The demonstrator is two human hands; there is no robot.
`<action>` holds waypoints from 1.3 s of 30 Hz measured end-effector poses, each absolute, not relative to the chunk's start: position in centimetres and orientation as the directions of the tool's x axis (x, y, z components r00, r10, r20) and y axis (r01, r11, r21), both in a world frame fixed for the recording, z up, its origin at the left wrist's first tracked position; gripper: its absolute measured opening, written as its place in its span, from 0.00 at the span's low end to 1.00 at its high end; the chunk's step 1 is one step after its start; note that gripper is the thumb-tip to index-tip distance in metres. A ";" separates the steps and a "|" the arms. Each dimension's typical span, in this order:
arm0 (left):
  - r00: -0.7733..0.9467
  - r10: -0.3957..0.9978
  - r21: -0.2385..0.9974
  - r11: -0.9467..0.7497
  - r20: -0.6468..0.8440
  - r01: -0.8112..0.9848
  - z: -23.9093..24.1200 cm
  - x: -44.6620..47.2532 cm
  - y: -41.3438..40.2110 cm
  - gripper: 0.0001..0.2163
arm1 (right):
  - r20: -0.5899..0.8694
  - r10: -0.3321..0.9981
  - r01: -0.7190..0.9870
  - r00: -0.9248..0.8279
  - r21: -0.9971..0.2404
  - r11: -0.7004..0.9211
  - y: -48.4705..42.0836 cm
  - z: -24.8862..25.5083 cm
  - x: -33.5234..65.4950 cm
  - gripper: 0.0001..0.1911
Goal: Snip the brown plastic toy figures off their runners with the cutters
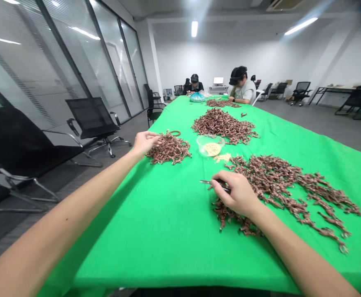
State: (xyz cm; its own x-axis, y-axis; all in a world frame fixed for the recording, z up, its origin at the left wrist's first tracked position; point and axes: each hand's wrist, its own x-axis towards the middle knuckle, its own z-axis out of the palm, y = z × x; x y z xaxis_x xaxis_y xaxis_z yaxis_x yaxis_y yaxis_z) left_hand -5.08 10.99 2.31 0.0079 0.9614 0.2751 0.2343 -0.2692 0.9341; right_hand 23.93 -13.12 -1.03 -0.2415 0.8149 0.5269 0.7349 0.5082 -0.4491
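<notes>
My left hand reaches far out to the left and touches the edge of a small pile of brown twisted pieces on the green table cloth. My right hand rests on the near end of a long spread of the same brown pieces, fingers closed on a thin metal tool like tweezers that points left. A clear plastic bowl with pale grains stands between the piles, with some grains spilled beside it.
A bigger brown pile lies further up the table, with another beyond it and a blue bag. Two people sit at the far end. Black office chairs stand left of the table beside a glass wall.
</notes>
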 end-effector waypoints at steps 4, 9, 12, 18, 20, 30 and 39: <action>-0.056 0.949 0.916 -0.282 0.309 0.285 2.5 -5.6 10.9 0.07 | 0.528 0.813 0.736 -0.246 -0.444 0.511 -13.1 -1.1 24.0 0.11; -0.056 0.913 0.864 -0.362 0.405 0.351 2.8 -5.3 8.4 0.06 | 0.555 0.802 0.712 -0.221 -0.470 0.522 -13.0 -1.1 23.9 0.11; 0.018 0.882 0.808 -0.440 0.471 0.392 2.1 -3.8 4.6 0.08 | 0.600 0.792 0.675 -0.115 -0.537 0.505 -12.9 -0.8 24.1 0.13; 0.486 0.796 0.664 -0.586 0.361 0.465 -1.0 2.1 -4.2 0.10 | 0.599 0.797 0.639 0.082 -0.645 0.419 -12.6 -0.7 24.9 0.21; 0.578 0.757 0.604 -0.623 0.304 0.497 -1.9 4.0 -5.7 0.13 | 0.599 0.794 0.647 0.098 -0.645 0.407 -12.4 -0.8 25.1 0.21; 0.708 0.658 0.506 -0.716 0.257 0.481 -2.6 6.6 -5.3 0.08 | 0.601 0.793 0.656 0.095 -0.637 0.405 -12.0 -1.3 25.2 0.20; 0.625 0.734 0.611 -0.629 0.264 0.481 -0.4 1.6 -5.0 0.06 | 0.560 0.811 0.607 0.167 -0.707 0.363 -12.1 -1.4 25.2 0.23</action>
